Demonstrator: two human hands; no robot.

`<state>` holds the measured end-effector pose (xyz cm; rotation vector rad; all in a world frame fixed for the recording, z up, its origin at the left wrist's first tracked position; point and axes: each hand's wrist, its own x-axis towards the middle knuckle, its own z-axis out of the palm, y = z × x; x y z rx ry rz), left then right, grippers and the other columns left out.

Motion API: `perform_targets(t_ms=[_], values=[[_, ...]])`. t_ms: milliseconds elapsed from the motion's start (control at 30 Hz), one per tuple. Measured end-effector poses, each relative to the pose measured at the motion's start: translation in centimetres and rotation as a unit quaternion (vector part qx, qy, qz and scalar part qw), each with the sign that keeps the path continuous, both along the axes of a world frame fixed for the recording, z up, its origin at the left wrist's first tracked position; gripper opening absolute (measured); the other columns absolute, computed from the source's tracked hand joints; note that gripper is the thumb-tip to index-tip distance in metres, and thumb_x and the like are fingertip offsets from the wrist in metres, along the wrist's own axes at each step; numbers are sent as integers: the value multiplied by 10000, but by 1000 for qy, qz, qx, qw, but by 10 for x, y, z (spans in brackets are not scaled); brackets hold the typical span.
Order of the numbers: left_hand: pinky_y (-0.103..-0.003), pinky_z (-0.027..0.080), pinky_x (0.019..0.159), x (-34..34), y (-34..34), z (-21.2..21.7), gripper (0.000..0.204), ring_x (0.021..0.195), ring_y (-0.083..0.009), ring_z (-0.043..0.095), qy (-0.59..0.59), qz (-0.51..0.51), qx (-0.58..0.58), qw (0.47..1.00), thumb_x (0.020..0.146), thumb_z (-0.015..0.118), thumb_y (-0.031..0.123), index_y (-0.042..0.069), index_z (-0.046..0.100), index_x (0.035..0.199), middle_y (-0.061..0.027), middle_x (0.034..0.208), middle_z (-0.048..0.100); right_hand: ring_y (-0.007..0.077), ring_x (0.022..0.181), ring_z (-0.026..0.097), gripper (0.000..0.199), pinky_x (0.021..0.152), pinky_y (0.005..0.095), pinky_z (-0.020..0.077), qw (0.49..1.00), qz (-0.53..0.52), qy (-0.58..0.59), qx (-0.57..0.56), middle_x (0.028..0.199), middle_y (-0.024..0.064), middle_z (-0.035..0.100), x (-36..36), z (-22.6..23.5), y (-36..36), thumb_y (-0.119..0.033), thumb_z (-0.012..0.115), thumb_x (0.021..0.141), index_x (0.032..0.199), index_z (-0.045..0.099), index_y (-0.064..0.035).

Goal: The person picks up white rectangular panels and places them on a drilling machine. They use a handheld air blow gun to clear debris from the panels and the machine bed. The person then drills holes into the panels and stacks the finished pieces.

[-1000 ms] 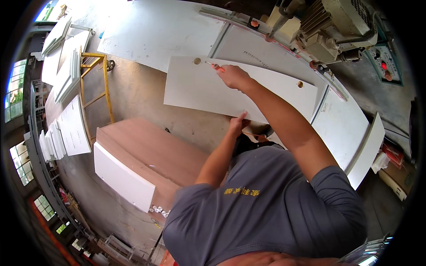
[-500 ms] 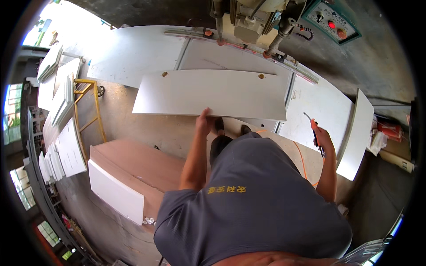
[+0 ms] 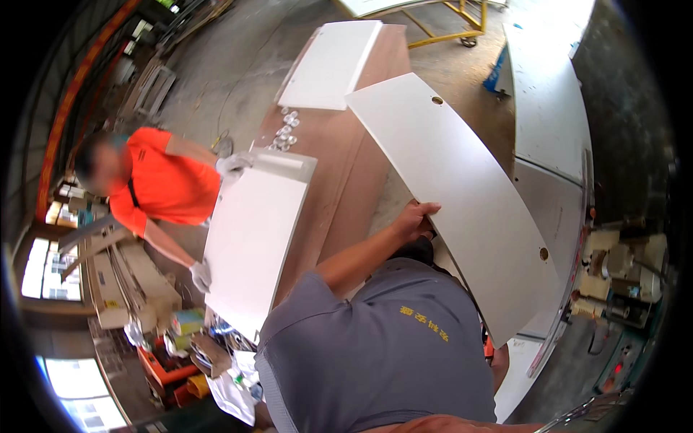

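Co-worker in orange shirt (image 3: 170,184) holding white board (image 3: 253,245), brown worktable (image 3: 354,166), yellow trolley frame (image 3: 455,22)

Bright daylight, heavy fisheye rim distortion

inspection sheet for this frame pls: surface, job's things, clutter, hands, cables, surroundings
Surface: brown work table, partly covered by panels.
Job's things: long white panel with a round hole near each end, held tilted above the table edge.
Clutter: small shiny fittings on the table; boxes and tools on the floor.
Hands: left hand grips the long panel's edge; right hand not in view.
Cables: nothing seen.
Surroundings: co-worker in an orange shirt, gloved hands on a second white panel; another white panel at the table's far end; yellow trolley; machine at right.
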<state>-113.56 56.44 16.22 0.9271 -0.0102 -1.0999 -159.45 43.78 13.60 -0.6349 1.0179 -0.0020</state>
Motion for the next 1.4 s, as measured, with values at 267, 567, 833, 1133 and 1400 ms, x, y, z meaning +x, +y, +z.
perform_targets(t_ms=[267,567,833,1133,1400], values=[[-435,450,999,-29,173,86,454,1135,-253,555,26,347,2,938,886,604,108,23,463,1309,-110,1231,564,134,831,668,358,436,230,406,985,161,-33,-56,1021,114,682,144,-20,-65,-262,619,893,1170,519,-60],[-393,504,923,-15,316,11,227,1046,-216,600,6,680,0,733,883,590,70,33,565,1106,-83,1096,620,161,692,602,178,539,281,461,961,264,55,-60,905,104,660,313,-32,-69,-171,553,910,1051,529,-64],[-352,519,870,26,415,-39,125,945,-188,620,-14,803,-37,595,878,633,85,31,594,984,-68,986,648,148,574,482,45,527,304,407,903,359,130,-196,696,22,525,395,-57,-133,-93,550,861,845,509,-79],[-327,524,875,42,445,-54,126,938,-191,617,76,819,-14,568,898,620,86,23,585,1001,-74,998,644,140,620,506,97,547,291,446,893,344,102,-272,716,7,497,427,-118,-241,-64,546,816,895,494,-89],[-237,369,376,62,425,1,462,434,-127,507,216,451,579,644,940,554,423,10,594,739,-76,563,579,197,678,605,171,543,346,517,920,109,148,-346,804,43,557,458,-162,-247,-106,590,831,992,540,-81]])
